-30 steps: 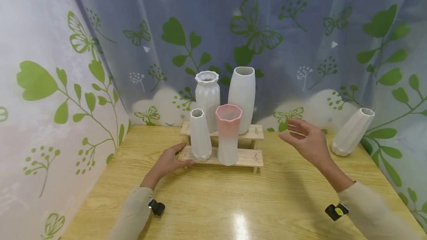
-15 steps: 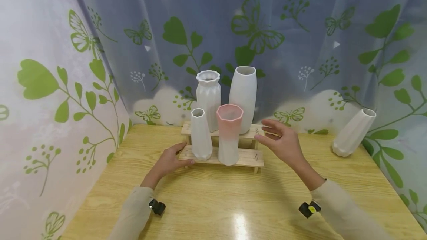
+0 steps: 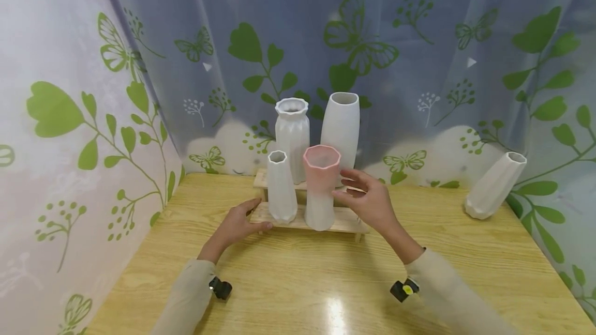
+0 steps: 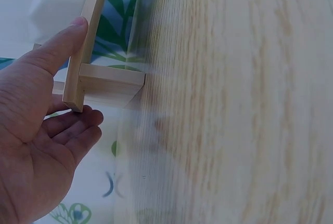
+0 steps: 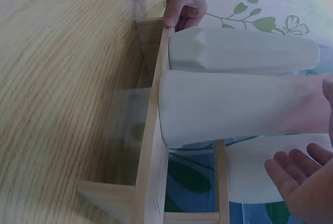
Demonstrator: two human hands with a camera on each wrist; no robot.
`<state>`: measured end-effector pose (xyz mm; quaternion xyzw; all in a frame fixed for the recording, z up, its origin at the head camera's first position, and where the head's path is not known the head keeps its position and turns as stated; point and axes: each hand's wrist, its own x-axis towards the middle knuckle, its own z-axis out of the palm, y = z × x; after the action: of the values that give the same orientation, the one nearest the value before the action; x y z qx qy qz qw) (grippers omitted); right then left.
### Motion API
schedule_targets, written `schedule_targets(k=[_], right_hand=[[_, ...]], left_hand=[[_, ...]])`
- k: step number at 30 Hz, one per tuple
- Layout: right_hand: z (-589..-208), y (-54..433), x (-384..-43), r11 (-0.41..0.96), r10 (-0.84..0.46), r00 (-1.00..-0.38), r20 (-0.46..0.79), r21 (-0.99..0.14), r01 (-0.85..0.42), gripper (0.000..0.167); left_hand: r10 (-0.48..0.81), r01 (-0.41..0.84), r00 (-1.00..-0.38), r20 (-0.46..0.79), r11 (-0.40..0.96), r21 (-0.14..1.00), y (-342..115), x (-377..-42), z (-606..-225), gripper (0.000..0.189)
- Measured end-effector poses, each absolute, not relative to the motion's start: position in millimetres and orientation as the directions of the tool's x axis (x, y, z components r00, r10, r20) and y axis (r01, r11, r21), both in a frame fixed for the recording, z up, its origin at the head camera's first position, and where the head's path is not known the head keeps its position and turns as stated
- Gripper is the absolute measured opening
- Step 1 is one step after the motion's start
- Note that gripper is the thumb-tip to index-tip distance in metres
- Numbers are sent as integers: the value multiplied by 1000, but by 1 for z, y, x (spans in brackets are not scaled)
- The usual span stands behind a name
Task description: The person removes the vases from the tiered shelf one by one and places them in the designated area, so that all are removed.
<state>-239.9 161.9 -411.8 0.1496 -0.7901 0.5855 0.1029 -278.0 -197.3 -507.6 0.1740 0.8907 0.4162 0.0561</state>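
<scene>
A two-step wooden stand (image 3: pixel 346 220) carries several vases. My left hand (image 3: pixel 236 225) grips the left end of its lower step; in the left wrist view the thumb (image 4: pixel 65 44) lies on the board, with fingers curled at its end. A pink-and-white vase (image 3: pixel 320 195) stands upright on the lower step beside a slim white vase (image 3: pixel 281 190). Behind them, on the upper step, are a white vase with a scalloped rim (image 3: pixel 293 136) and a tall smooth white vase (image 3: pixel 341 125). My right hand (image 3: pixel 372 203), fingers loosely bent and apart, is right beside the pink-and-white vase's upper part.
Another white vase (image 3: pixel 494 186) leans to the right on the wooden table (image 3: pixel 279 283), near its far right side. A patterned curtain (image 3: pixel 288 30) with green leaves and butterflies hangs behind the table and along both sides.
My right hand has moved left, from between the leaning vase and the stand to the side of the pink-and-white vase. My left hand has stayed on the stand.
</scene>
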Motion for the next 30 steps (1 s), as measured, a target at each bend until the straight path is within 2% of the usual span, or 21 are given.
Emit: schedule_targets(k=[13, 30], right_hand=[[-423, 136, -244, 332, -126, -944, 306, -883, -330, 71], [-425, 124, -252, 382, -104, -938, 331, -857, -345, 62]], left_hand=[[361, 262, -932, 39, 595, 760, -198, -279, -508, 97], [350, 246, -936, 25, 606, 757, -197, -278, -506, 98]])
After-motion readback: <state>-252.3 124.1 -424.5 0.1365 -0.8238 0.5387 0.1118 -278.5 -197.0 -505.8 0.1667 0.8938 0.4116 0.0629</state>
